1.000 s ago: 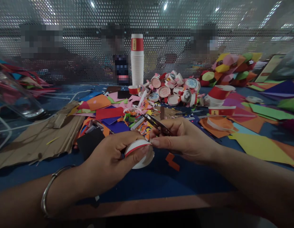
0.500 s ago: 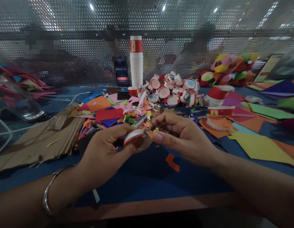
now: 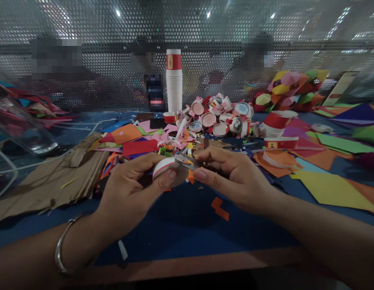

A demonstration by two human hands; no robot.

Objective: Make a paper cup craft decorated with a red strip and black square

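Note:
My left hand (image 3: 129, 185) is closed around a cut-down paper cup bottom (image 3: 165, 165), white with a thin red line, tilted with its round base facing me. The thumb presses on the base and the fingers go behind it. In my right hand (image 3: 232, 173) is a pair of scissors (image 3: 189, 162), its metal blades pointing left against the cup bottom's edge. The scissors' handles are mostly hidden by the fingers. Just under the blades there is a small orange paper scrap (image 3: 190, 177); whether it is attached to anything I cannot tell.
A heap of cut cup bottoms (image 3: 208, 119) lies behind my hands, beside a tall stack of paper cups (image 3: 174, 88). Cardboard (image 3: 50, 181) and a glass (image 3: 29, 133) are left; coloured paper sheets (image 3: 334, 187) lie right. People sit behind a perforated screen (image 3: 114, 32).
The scissor blades have swung down and left onto the cup bottom's edge. My left hand has shifted slightly left with the cup bottom, and my right fingers have moved off its edge.

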